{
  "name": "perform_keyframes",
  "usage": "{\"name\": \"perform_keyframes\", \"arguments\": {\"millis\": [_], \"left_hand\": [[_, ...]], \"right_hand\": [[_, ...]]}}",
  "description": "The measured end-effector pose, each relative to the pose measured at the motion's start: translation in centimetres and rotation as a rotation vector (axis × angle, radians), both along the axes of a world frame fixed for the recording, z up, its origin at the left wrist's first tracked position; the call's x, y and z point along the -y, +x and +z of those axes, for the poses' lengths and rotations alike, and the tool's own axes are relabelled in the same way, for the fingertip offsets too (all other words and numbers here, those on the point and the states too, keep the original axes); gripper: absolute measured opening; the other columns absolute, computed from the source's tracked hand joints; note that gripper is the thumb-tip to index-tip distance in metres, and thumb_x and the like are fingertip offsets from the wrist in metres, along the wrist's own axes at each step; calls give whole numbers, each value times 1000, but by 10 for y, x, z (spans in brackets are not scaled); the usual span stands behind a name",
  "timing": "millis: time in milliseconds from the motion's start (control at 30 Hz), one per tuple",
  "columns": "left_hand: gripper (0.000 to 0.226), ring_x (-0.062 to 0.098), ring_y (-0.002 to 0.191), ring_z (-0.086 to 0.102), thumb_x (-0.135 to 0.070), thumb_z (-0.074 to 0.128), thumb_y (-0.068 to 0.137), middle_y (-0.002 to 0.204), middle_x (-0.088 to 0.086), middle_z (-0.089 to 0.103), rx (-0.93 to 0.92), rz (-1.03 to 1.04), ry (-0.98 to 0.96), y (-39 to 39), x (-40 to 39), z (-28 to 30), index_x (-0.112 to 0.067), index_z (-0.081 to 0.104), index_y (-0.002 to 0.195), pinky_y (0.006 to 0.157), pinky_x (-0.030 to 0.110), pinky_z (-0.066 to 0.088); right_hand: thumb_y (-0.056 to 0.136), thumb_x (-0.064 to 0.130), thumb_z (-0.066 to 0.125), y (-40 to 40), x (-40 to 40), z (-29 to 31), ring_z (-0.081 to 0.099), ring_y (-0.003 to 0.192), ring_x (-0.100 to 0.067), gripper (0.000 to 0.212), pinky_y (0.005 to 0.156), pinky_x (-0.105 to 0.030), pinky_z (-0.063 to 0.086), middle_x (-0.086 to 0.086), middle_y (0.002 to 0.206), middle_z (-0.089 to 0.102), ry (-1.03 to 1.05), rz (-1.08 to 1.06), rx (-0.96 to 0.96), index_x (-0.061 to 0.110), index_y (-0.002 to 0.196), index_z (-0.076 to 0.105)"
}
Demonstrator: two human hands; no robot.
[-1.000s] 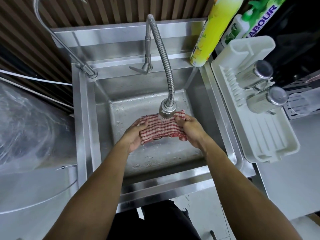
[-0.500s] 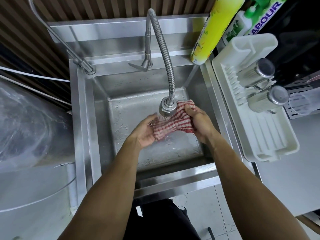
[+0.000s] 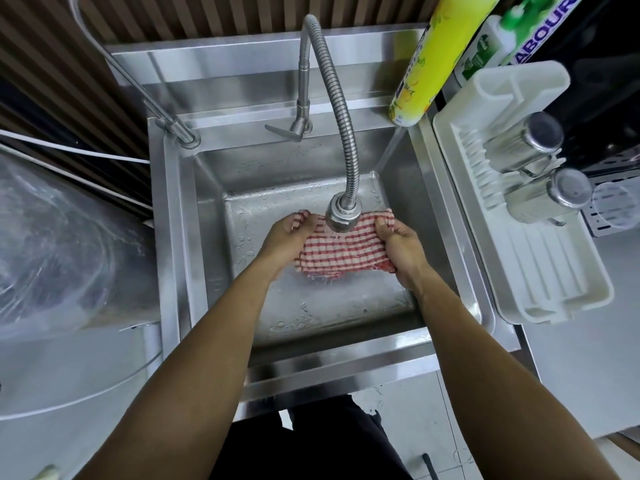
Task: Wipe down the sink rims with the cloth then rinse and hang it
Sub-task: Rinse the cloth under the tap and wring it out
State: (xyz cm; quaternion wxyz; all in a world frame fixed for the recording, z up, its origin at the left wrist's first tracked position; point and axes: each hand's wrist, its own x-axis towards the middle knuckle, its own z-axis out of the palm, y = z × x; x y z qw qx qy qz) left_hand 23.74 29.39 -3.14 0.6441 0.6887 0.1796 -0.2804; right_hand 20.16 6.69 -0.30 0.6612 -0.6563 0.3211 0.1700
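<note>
Landmark: sink [image 3: 446,216]. Cloth [image 3: 343,249] over its basin, under spray head [image 3: 341,216], between left hand [image 3: 285,242] and right hand [image 3: 401,251]. Faucet base [image 3: 301,124] on its rear rim. Drying rack [image 3: 526,237] right of it, two cups [image 3: 533,168] inside.

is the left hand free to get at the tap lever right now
Probably not at once: the left hand grips one end of the cloth under the spray head. Nothing blocks the way to the tap lever, but it would have to let go first.
</note>
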Motion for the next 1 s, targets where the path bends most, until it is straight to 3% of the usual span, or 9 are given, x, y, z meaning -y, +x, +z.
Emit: {"name": "perform_keyframes", "arguments": {"millis": [167, 300, 400, 500, 667, 767, 833, 933, 1000], "left_hand": [[32, 16, 95, 76, -52, 60, 97, 104, -5, 79, -7, 189, -103, -8, 0, -12, -25, 69, 113, 77, 35, 62], [33, 20, 92, 77, -51, 60, 98, 104, -1, 79, -138, 226, -174, -19, 2, -22, -25, 67, 116, 74, 38, 63], [32, 17, 92, 77, -51, 63, 96, 108, -3, 78, -143, 174, -74, -23, 8, -26, -26, 67, 116, 80, 39, 63], [29, 16, 91, 76, -50, 60, 98, 104, -4, 78, -18, 147, 19, -17, 23, -19, -25, 67, 111, 82, 38, 62], [27, 19, 82, 71, -40, 51, 101, 92, 1, 78, 31, 135, 9, -4, 42, 6, -25, 71, 91, 67, 31, 54], [61, 19, 100, 75, -78, 51, 87, 104, 2, 79, -113, 86, -163, -4, 33, 10, -26, 80, 101, 86, 34, 58], [75, 18, 99, 75, -91, 55, 72, 107, 2, 79, -166, 16, -222, -7, 27, 5, -27, 82, 100, 87, 32, 58], [52, 16, 73, 69, -73, 77, 70, 82, 0, 74, -242, 26, -254, -10, 18, -1, -22, 80, 75, 65, 26, 55], [36, 16, 70, 68, -57, 82, 73, 77, -1, 73, -272, -7, -307, -10, 10, -4, -21, 78, 73, 58, 25, 55]], "right_hand": [[107, 40, 53, -6, -17, -6, 68, 53, -4, 28, 44, -19, 49, 9, 66, 73, -103, -13, -43, 24, 95, 72], [106, 36, 55, -11, -25, -9, 78, 83, -18, 25, 72, -33, 64, 0, 91, 81, -76, -64, -138, 21, 100, 74], [107, 28, 51, -8, -35, -7, 74, 98, -25, 25, 90, -43, 62, -5, 101, 78, -177, -1, -95, 17, 99, 72], [103, 20, 49, 1, -57, 7, 69, 102, -29, 21, 92, -45, 58, -9, 108, 74, -419, 192, 20, 12, 110, 67], [100, 19, 48, 5, -100, 28, 67, 96, -37, 30, 80, -42, 56, -17, 115, 65, -698, 526, 109, 15, 127, 61], [98, 12, 49, 5, -104, 37, 67, 101, -36, 32, 80, -40, 54, -14, 109, 69, -730, 779, 51, 14, 128, 58], [96, 12, 53, 1, -101, 45, 69, 101, -34, 34, 81, -43, 57, -12, 108, 71, -734, 917, 55, 11, 129, 55], [92, 20, 54, -15, -92, 52, 65, 104, -33, 52, 92, -46, 51, -13, 115, 69, -821, 985, 213, 10, 140, 38], [90, 25, 50, -28, -79, 55, 63, 104, -33, 58, 98, -49, 48, -13, 118, 67, -688, 917, 264, 19, 142, 28]]}}
